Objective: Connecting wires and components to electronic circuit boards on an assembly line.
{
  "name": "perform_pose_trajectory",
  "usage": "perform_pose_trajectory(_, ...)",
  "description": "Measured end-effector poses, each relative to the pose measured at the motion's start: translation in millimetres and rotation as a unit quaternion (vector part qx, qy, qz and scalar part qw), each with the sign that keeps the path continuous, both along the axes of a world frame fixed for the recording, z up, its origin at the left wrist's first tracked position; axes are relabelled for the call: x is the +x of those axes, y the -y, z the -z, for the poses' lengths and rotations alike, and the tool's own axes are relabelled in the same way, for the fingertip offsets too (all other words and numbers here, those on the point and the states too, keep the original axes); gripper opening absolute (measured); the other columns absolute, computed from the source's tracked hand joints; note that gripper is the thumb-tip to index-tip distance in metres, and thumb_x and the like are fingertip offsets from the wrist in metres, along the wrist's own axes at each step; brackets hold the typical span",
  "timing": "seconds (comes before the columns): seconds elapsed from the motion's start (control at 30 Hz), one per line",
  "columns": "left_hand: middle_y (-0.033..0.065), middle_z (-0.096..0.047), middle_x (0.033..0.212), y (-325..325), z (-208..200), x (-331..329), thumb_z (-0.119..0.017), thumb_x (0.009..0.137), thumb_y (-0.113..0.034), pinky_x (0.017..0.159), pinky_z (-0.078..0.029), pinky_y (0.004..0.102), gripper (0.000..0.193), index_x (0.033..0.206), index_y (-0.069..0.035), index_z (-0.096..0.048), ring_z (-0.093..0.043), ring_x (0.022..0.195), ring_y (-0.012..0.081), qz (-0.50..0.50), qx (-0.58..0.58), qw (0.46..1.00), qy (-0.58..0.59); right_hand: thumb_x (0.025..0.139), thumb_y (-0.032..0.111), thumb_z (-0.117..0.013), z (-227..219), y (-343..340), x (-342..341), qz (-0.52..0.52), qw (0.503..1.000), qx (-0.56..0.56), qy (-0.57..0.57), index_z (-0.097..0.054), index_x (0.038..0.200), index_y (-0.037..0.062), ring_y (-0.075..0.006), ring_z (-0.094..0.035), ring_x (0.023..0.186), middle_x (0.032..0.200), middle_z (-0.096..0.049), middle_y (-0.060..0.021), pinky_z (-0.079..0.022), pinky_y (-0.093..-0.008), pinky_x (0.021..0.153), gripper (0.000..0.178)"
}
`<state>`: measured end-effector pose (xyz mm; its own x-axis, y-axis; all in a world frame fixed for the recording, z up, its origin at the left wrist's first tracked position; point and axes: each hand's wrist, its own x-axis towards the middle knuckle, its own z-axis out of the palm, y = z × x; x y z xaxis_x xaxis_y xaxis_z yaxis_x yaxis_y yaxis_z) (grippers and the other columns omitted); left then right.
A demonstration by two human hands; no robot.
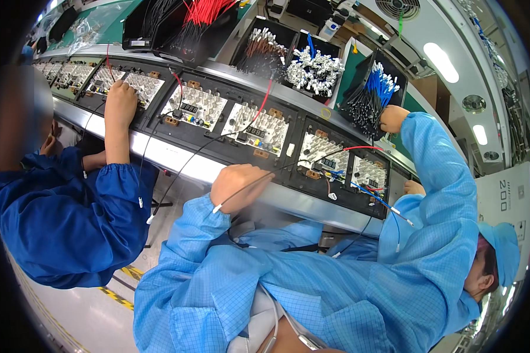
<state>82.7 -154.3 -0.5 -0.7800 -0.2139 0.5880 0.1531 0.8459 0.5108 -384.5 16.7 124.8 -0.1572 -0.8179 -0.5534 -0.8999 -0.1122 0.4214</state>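
Left hand (239, 185) closed in a fist around a thin black wire (277, 171), just in front of the near metal rail of the conveyor (312, 207). White-tipped end of the wire sticking out below the fist; the other way, rising to the right over a row of black trays, each bearing a white circuit board (259, 129), and turning red toward the far end.

Right hand not visible; cannot tell whether it holds anything. Fingertips of the left hand curled under, so the exact pinch stays hidden. Another hand (414, 188) peeking out behind a light blue sleeve, owner unclear.

To the left, a co-worker in dark blue, hand (121, 97) resting on a board. To the right, a co-worker in light blue, hand (393, 117) reaching into a bin of blue-tipped wires (371, 88). More bins beyond the belt, with white connectors (315, 67) and red wires (203, 12). Tight space: sleeves on both sides, bare rail only just beside the fist.
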Motion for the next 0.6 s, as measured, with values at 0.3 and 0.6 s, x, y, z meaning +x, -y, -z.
perform_pose_trajectory(0.3,0.0084,-0.060,0.068,1,2,0,-0.064,0.080,-0.009,0.052,-0.045,0.0359,0.012,0.090,-0.007,-0.070,-0.058,0.059,0.0260,0.003,0.012,1.000,-0.023,0.077,0.033,-0.051,-12,-5,19,-0.011,1.000,0.011,0.003,-0.068,0.076,0.0023,-0.0356,-0.059,0.082,0.082,-0.065,-0.0166,-0.045,-0.0447,0.081,0.036)
perform_pose_trajectory(0.6,0.0096,-0.061,0.068,6,2,3,-0.064,0.080,-0.008,0.052,-0.044,0.0366,0.012,0.090,-0.005,-0.070,-0.058,0.060,0.0269,0.014,0.017,0.999,-0.032,0.073,0.036,-0.053,-10,6,28,0.045,0.997,0.046,-0.040,-0.068,0.073,0.0004,-0.0345,-0.059,0.084,0.076,-0.065,-0.0176,-0.045,-0.0437,0.081,0.039)
